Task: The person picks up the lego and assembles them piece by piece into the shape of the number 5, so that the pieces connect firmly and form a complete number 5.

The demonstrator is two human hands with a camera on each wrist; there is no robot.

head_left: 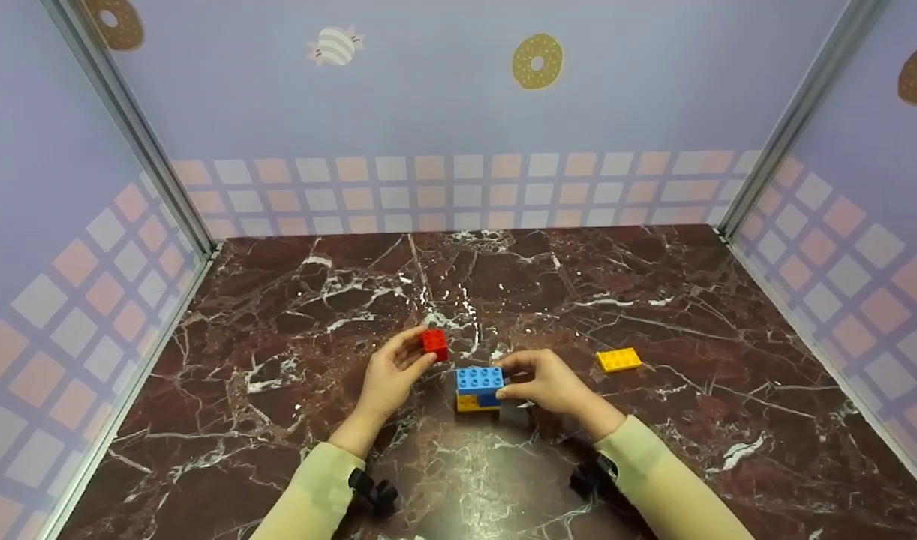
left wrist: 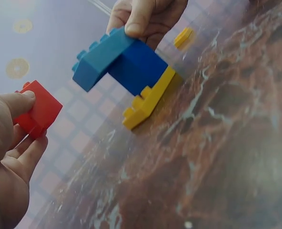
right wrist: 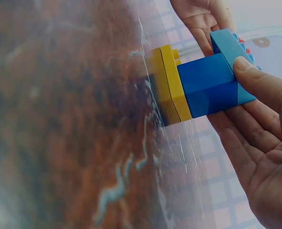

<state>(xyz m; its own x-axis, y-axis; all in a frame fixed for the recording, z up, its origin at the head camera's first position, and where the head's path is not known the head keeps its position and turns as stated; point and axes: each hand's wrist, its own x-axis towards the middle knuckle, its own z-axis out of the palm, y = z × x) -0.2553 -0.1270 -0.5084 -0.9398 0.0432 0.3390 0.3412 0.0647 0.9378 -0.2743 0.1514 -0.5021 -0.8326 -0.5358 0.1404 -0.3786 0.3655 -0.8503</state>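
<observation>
A red brick (head_left: pixel 434 343) is pinched between the thumb and fingers of my left hand (head_left: pixel 391 375), left of a small stack. That stack has a yellow plate (left wrist: pixel 148 102) at the bottom, a dark blue brick (right wrist: pixel 208 86) on its right part, and a light blue brick (head_left: pixel 479 379) on top. The light blue brick overhangs to the left, leaving a gap above the yellow studs. My right hand (head_left: pixel 545 381) grips the stack's right end, thumb on the near side of the light blue brick and fingers behind. The red brick is apart from the stack.
A loose yellow plate (head_left: pixel 618 360) lies on the dark red marbled table (head_left: pixel 653 450), right of my right hand. Patterned panels (head_left: pixel 443 112) stand at the back and both sides. Black camera mounts sit on both wrists.
</observation>
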